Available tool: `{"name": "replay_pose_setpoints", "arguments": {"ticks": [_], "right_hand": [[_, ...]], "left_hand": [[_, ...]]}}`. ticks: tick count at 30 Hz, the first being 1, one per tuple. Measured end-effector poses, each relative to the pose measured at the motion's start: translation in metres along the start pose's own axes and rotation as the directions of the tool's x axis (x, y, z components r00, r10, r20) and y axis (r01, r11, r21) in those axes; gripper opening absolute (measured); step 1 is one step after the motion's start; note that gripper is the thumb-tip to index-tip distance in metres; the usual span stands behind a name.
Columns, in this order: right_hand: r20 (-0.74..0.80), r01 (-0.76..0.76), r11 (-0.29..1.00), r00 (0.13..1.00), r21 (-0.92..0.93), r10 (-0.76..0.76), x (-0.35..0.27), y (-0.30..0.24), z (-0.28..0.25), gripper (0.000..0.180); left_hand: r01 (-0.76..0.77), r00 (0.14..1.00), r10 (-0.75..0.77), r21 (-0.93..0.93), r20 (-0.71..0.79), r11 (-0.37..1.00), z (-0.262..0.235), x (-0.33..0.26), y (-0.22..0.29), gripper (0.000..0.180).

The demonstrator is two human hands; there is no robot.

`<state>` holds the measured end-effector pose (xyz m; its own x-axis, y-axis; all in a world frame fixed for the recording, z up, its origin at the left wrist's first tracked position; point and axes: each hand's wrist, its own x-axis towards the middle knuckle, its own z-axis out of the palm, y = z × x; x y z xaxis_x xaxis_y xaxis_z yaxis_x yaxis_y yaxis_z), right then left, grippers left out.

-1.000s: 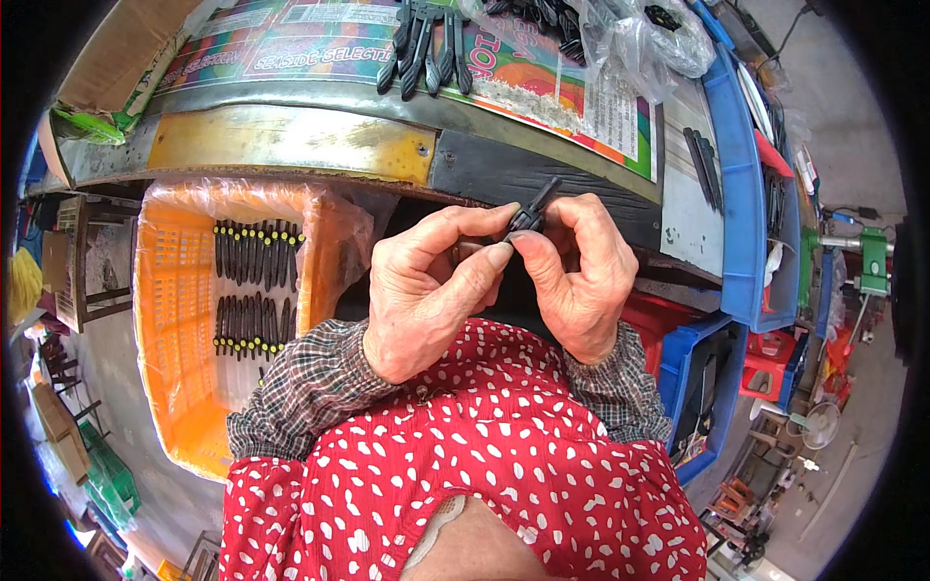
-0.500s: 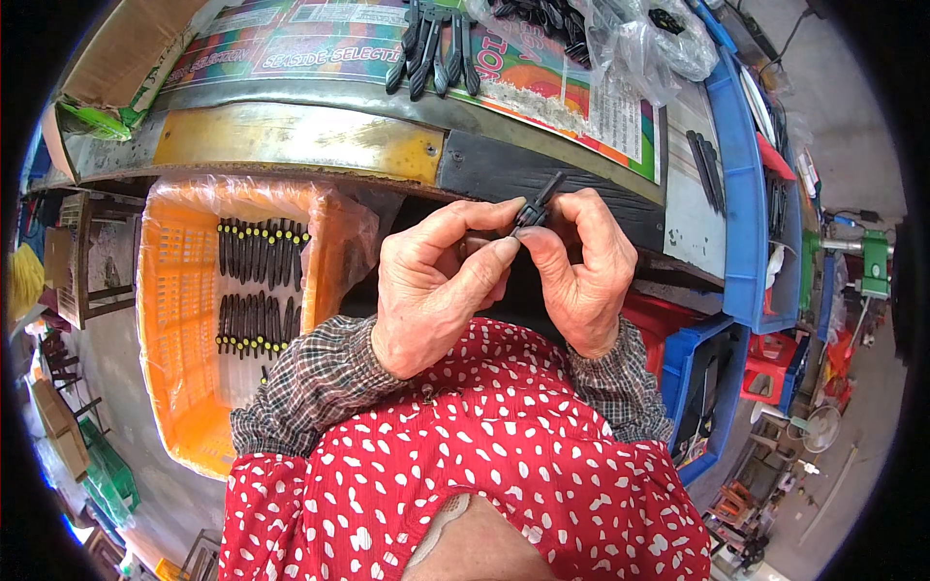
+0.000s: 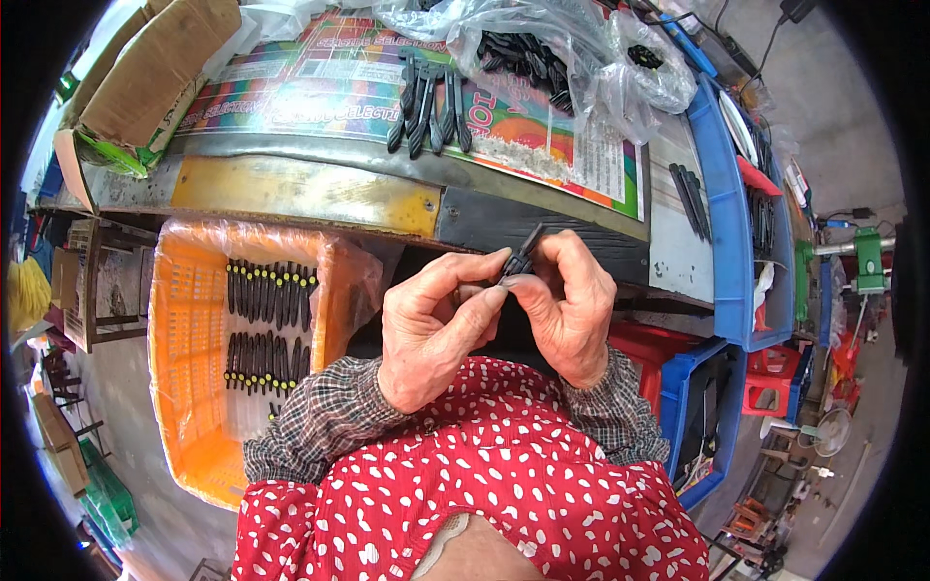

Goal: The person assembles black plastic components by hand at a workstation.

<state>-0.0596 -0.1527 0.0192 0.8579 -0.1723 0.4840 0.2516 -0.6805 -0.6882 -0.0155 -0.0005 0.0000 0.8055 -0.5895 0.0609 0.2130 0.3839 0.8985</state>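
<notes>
Plainly, a small black part (image 3: 518, 261) is gripped by 2 hands at once, just on the wearer's side of a workbench (image 3: 475, 218). By the left hand (image 3: 426, 329) it is pinched between thumb and forefinger; by the right hand (image 3: 567, 310) it is pressed with the thumb, the other fingers being curled and partly hidden behind. From the middle of the left hand the black part is found at 2 o'clock, and from the middle of the right between 10 and 11 o'clock. Its long axis is slanted, the slim end being aimed at about 1 o'clock, away from the wearer; the lower end is masked by fingers. Since it is touched by each hand, neither can be called nearer at the fingertips. Toward 9 o'clock, nearer the left hand, an orange crate (image 3: 179, 349) lined with clear film is seen, with dark pieces (image 3: 257, 290) marked by yellow-green spots laid inside in 2 rows. Farther out on the bench, black handles (image 3: 421, 111) are clustered at 11 o'clock and dark strips (image 3: 690, 198) are laid at 2 o'clock. Beyond those strips, at 3 o'clock, a blue tray (image 3: 725, 247) is placed, nearer the right hand. Farthest, at 10 o'clock, a cardboard box (image 3: 160, 77) is seen.
</notes>
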Motion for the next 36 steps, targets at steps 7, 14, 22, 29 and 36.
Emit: {"name": "replay_pose_setpoints", "arguments": {"ticks": [7, 14, 22, 29, 36], "right_hand": [[-0.112, 0.102, 0.988, 0.987, -0.112, -0.114, -0.003, 0.004, 0.007, 0.022], [-0.097, 0.013, 1.0, 0.995, -0.004, -0.013, -0.002, 0.004, 0.009, 0.025], [-0.105, 0.066, 0.986, 0.991, -0.153, -0.082, -0.003, 0.0, 0.01, 0.021], [-0.26, -0.198, 0.98, 0.945, 0.032, 0.199, -0.023, 0.01, 0.02, 0.022], [-0.031, -0.118, 0.985, 0.992, 0.13, 0.123, -0.018, 0.0, 0.036, 0.036]], "left_hand": [[0.001, 0.999, -0.001, -0.005, -0.033, 1.0, 0.007, 0.0, 0.002, 0.028], [-0.013, 0.999, 0.013, 0.01, -0.049, 1.0, 0.008, 0.001, 0.003, 0.028], [0.003, 0.997, 0.002, 0.067, -0.074, 0.998, 0.004, 0.0, -0.004, 0.027], [-0.47, 0.843, 0.53, 0.359, -0.086, 0.806, -0.001, 0.004, -0.017, 0.023], [-0.4, 0.859, 0.467, 0.292, -0.211, 0.869, -0.02, -0.012, -0.016, 0.021]]}}
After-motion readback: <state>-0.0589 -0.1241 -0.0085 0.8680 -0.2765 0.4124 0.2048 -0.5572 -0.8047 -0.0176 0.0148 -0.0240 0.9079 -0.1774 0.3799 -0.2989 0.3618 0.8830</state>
